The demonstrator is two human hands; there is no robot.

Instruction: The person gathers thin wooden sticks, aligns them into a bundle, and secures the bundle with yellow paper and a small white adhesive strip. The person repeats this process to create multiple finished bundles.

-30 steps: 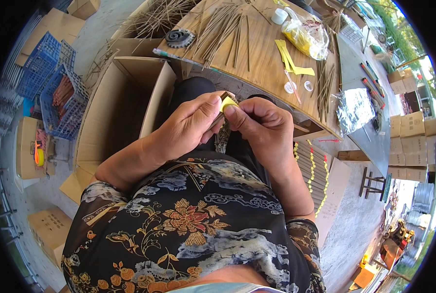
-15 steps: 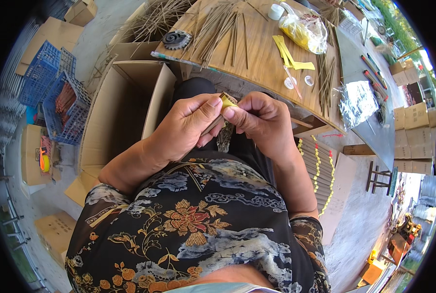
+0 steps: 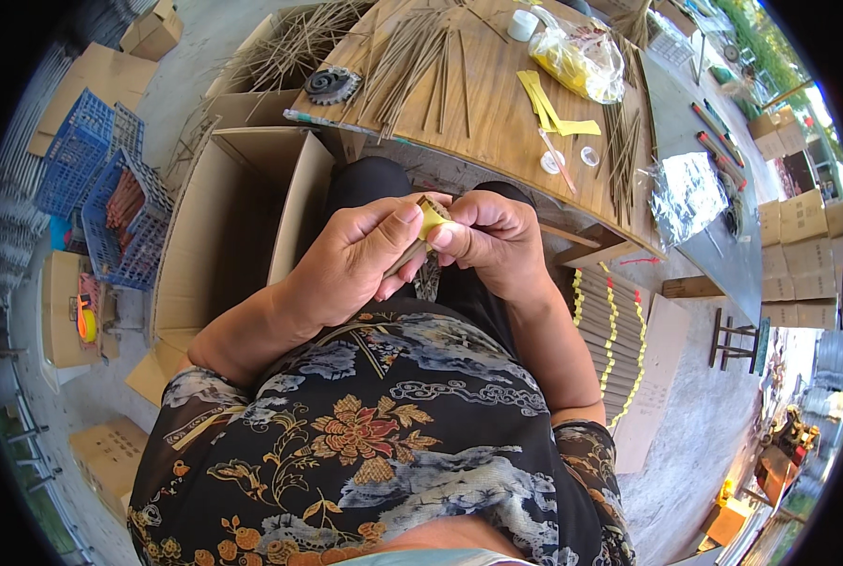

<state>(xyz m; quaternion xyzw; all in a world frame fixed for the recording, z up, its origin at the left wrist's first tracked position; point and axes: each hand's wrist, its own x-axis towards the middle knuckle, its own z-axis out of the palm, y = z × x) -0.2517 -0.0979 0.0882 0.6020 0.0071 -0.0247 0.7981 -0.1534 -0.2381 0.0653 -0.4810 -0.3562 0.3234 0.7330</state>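
Note:
Above my lap, my left hand (image 3: 357, 247) is closed around a bundle of thin brown sticks (image 3: 405, 258), its end pointing up and away from me. A yellow paper strip (image 3: 431, 223) lies around that upper end, under my left thumb. My right hand (image 3: 499, 241) pinches the strip from the right between thumb and bent fingers. Most of the bundle's length is hidden by my left hand. On the wooden table (image 3: 506, 123) ahead are more yellow paper strips (image 3: 539, 102) and loose brown sticks (image 3: 410, 71).
An open cardboard box (image 3: 216, 222) stands left of my knees, with blue crates (image 3: 124, 247) beyond it. To the right, yellow-banded stick bundles (image 3: 605, 330) lie in a row on cardboard. A plastic bag (image 3: 580, 58), small round lids (image 3: 552, 161) and a dark ridged disc (image 3: 332, 86) sit on the table.
The yellow strip now lies further around the bundle's end, its loose part drawn down flat. Both hands have shifted slightly nearer to me and stay closed.

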